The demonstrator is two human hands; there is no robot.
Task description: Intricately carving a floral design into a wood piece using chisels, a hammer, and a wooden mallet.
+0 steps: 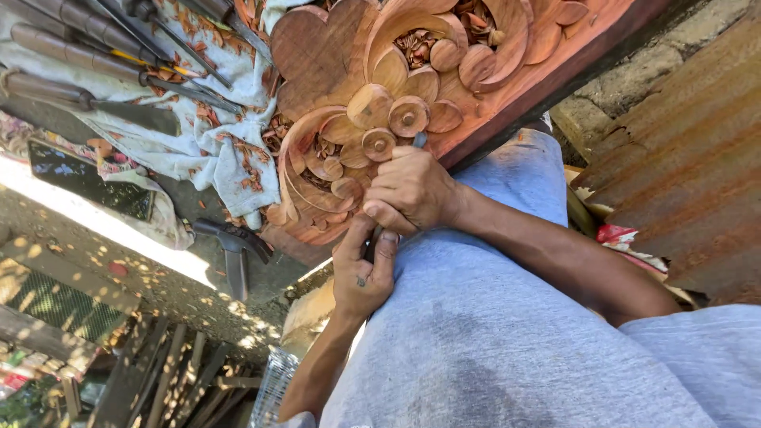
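Observation:
A reddish wooden panel point(333, 55) carved with a flower and round petals lies in front of me, wood chips caught in its hollows. My right hand point(408, 190) is closed around a slim dark carving tool point(418, 141) at the panel's lower edge, its end sticking out above my knuckles. My left hand point(363, 269) sits just below it, thumb and fingers pinching the lower part of the same tool. Both hands rest over my grey clothing point(491, 333).
Several long chisels point(103, 67) lie on a pale cloth point(214, 150) strewn with shavings beside the panel. A dark hammer-like tool point(234, 246) rests on the ground. Rusty corrugated sheet point(682, 158) stands on the right. Wooden slats point(166, 380) lie lower left.

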